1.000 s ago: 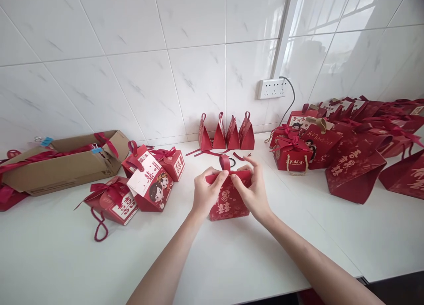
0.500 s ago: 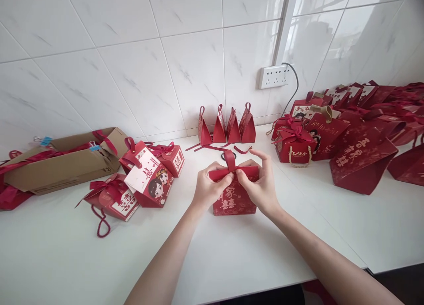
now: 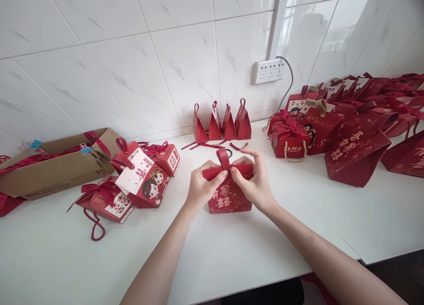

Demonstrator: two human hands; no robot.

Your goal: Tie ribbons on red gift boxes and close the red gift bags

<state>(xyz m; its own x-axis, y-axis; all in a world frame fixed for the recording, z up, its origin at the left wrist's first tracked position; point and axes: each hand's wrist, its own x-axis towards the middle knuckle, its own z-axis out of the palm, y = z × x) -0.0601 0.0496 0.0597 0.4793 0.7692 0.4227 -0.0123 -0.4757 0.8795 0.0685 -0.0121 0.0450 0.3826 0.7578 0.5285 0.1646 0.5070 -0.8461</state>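
Note:
A red gift box (image 3: 230,203) with pale printed characters stands upright on the white table in front of me. From its top edge rises a ribbon loop (image 3: 224,158). My left hand (image 3: 206,183) grips the box's upper left, thumb pressed on the front beside the loop's base. Opposite it, my right hand (image 3: 253,183) pinches the upper right, its thumb close to the left one and the index finger raised. The fingers behind the box are partly hidden. Just behind lie loose ribbon strips (image 3: 203,145) and a dark ring-shaped band (image 3: 229,153).
Several small triangular red boxes (image 3: 243,123) line the tiled wall. To the left are a cardboard box (image 3: 62,174) with ribbons and blue clips, plus several decorated gift boxes (image 3: 154,188). Many red boxes (image 3: 356,154) crowd the right side, near a wall socket (image 3: 269,71) with a cable.
The camera view has shifted slightly, so the scene sits a little further left. Both hands keep their hold at the top of the gift box, with barely any change in grip.

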